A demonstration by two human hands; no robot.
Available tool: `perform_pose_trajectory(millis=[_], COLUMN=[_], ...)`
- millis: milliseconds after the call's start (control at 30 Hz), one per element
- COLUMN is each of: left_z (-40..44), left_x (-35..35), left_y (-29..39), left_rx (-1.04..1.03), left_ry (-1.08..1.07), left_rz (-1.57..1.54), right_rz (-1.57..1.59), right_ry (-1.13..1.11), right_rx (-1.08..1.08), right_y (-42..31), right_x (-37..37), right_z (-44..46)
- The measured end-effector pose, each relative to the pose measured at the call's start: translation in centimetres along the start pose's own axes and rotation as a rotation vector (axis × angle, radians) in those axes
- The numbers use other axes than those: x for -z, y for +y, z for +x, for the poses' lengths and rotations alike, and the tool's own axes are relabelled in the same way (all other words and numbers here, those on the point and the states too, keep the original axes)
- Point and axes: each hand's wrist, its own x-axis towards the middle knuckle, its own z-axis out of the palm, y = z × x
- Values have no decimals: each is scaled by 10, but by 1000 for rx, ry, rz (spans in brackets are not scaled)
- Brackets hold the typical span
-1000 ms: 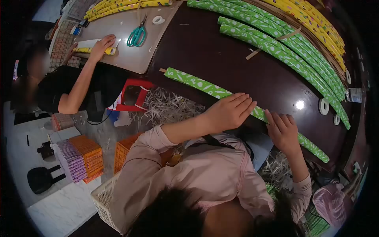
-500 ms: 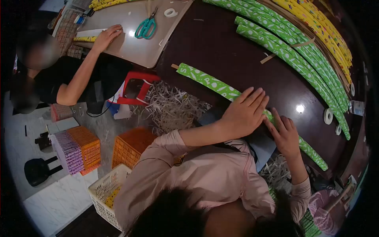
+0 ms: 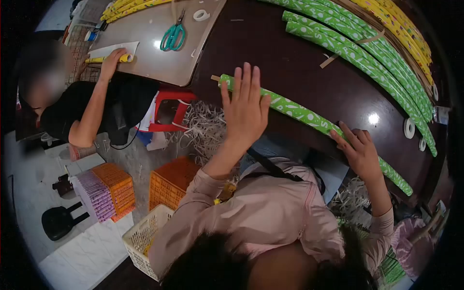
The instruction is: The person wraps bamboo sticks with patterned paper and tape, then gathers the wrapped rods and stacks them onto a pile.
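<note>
A green roll (image 3: 299, 112) patterned in white slants across the centre of the frame, along the near edge of the dark table (image 3: 270, 58). A white letter S can be made out on it near the right hand (image 3: 360, 152); a flat brown strip (image 3: 215, 78) pokes from its left end.

The left hand (image 3: 245, 108) is open and flat over the roll's left part, palm down, fingers spread toward the top of the frame; how firmly it presses cannot be told. The right hand lies across the roll further right, fingers partly bent; whether it grips cannot be told. The hands are well apart.

At upper right, a bundle of green rolls (image 3: 348, 50) shows the letters S and P, with yellow rolls (image 3: 411, 43) beyond. A small clear container (image 3: 441, 115) stands at the right edge, its label too small to read.

At lower left, a cream basket (image 3: 145, 263) holds something yellow. Above it sits an orange crate (image 3: 176, 179), and further left a nested stack of orange and purple baskets (image 3: 116, 183).

At upper left, a co-worker's hand (image 3: 112, 59) rests on a yellow roll (image 3: 126, 58) near teal-handled scissors (image 3: 178, 28).
</note>
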Motion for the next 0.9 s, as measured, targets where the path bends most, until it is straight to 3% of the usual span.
perform_pose_trajectory(millis=[300, 433, 500, 667, 733, 900], left_z=[18, 32, 39, 20, 8, -1], left_x=[8, 23, 31, 8, 1, -21], left_y=[-80, -98, -70, 63, 101, 120], left_rx=[127, 202, 187, -332, -422, -392], left_ry=[16, 301, 352, 65, -23, -4], left_rz=[197, 116, -18, -87, -140, -94], right_rz=[-39, -63, -104, -190, -246, -159], right_ry=[31, 34, 49, 34, -1, -12], right_rx=[19, 22, 77, 86, 86, -101], right_y=[4, 2, 7, 6, 2, -3], right_x=[3, 2, -2, 4, 6, 2], right_z=[3, 1, -1, -1, -4, -16])
